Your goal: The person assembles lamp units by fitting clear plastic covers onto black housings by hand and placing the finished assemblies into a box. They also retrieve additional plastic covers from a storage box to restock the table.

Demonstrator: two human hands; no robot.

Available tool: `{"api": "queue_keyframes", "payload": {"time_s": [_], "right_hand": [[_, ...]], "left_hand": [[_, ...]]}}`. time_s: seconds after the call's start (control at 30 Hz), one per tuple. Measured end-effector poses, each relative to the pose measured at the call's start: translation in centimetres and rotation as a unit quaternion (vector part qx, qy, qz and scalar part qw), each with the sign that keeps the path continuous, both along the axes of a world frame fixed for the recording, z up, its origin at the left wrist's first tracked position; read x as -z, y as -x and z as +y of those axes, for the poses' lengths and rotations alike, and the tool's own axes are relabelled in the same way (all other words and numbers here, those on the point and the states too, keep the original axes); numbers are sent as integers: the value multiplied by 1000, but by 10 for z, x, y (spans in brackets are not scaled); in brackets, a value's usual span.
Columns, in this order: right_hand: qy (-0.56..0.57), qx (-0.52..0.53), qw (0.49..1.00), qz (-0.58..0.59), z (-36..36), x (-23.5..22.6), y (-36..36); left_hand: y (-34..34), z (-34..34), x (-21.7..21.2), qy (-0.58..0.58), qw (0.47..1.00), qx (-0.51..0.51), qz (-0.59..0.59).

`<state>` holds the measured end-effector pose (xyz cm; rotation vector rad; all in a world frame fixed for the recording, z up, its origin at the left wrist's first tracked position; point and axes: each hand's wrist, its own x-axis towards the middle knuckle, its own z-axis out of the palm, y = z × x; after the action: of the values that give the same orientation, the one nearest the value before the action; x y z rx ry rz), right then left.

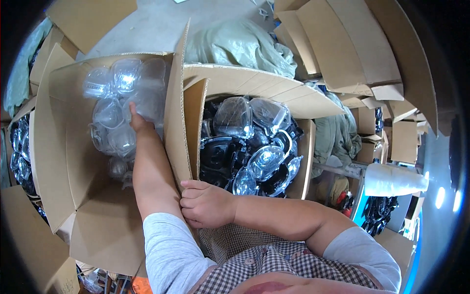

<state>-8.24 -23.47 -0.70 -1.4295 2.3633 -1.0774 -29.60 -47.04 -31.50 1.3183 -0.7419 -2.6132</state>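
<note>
My left hand (138, 121) reaches deep into a large open cardboard box (58, 147) on the left, its fingers among clear plastic lens covers (120, 98) piled at the far end; whether it grips one is hidden. My right hand (205, 203) rests at the near edge of the upright cardboard flap (177, 112) between the two boxes, fingers curled against it. Right of that flap a second cardboard box (306, 161) holds black housings with clear lenses (249, 147).
More cardboard boxes (352, 54) are stacked at the upper right, with grey-green cloth sacks (240, 44) behind. A further carton of clear parts (19, 152) stands at the far left. Bare concrete floor (156, 24) shows at the top. A white plastic roll (394, 180) lies at the right.
</note>
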Motion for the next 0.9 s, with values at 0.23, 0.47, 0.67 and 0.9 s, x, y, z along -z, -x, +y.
{"api": "queue_keyframes", "payload": {"time_s": [0.23,0.47,0.67,0.9], "right_hand": [[-20,-28,999,-13,6,-4,2],[-46,-9,999,-19,12,2,2],[-90,-72,993,-39,4,-24,1],[-147,5,976,-161,112,-100,-62]], "left_hand": [[2,-19,-12,-5,1000,-18,14],[-1,18,-67,96,994,-32,-47],[-91,-19,-165,114,987,0,117],[-236,39,-372,211,930,127,273]]}}
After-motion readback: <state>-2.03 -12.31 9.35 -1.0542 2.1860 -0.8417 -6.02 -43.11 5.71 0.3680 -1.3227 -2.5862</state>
